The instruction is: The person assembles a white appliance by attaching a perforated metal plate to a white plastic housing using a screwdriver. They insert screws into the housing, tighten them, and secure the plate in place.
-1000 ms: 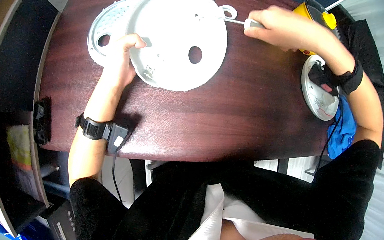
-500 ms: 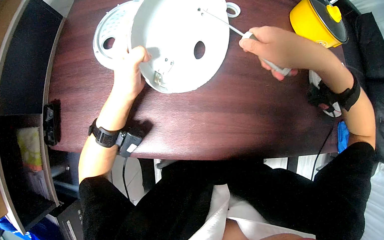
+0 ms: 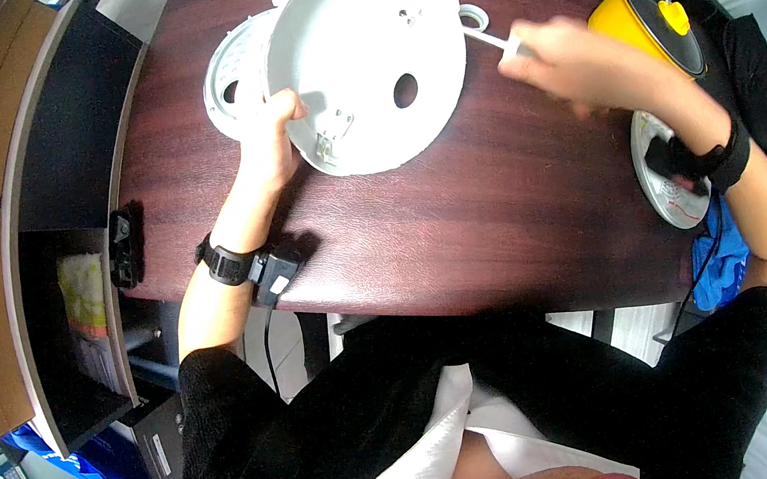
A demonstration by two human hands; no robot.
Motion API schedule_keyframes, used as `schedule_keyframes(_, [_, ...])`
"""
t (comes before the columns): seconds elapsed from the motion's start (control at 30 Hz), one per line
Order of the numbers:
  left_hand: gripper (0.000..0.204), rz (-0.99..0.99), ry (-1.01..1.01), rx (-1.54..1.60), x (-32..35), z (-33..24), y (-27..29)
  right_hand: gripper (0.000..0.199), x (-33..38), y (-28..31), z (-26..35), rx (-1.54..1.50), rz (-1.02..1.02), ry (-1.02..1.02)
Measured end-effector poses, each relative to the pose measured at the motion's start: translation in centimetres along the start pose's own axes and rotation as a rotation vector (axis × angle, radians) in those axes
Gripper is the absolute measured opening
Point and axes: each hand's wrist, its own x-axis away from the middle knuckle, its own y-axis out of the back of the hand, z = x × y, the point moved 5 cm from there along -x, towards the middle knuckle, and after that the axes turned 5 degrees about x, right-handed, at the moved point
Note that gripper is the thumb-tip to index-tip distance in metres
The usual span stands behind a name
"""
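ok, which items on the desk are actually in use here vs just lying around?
In use:
left hand gripping the white round housing
right hand holding a screwdriver

Lying about:
yellow pot
white perforated disc
round white part under the right wrist

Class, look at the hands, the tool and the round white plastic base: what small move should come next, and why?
Probably guide the thin screwdriver in the right hand inward to a screw hole on the round white plastic base. Its tip sits at the base's right rim, not over any hole, while the left hand grips the lower left edge, steadying it on the dark wooden table.
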Motion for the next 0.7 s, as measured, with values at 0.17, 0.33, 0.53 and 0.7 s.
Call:
schedule_keyframes(0.17, [0.069,-0.035,0.017,-0.013,0.3,0.7,0.2,0.035,1.1,-3.6,0.6,-1.012,0.291,-0.032])
schedule_keyframes(0.33, [0.070,-0.003,-0.061,-0.106,0.4,-0.3,-0.8,0.035,0.8,-3.9,2.8,-0.930,0.296,-0.060])
schedule_keyframes(0.53, [0.071,-0.011,-0.100,-0.114,-0.2,-0.8,-0.4,0.023,-2.7,-0.4,-2.2,0.689,-0.479,0.282])
schedule_keyframes(0.7, [0.074,-0.056,-0.083,-0.104,-0.5,-0.8,-0.4,0.023,-3.3,1.9,-1.3,0.791,-0.580,0.332])
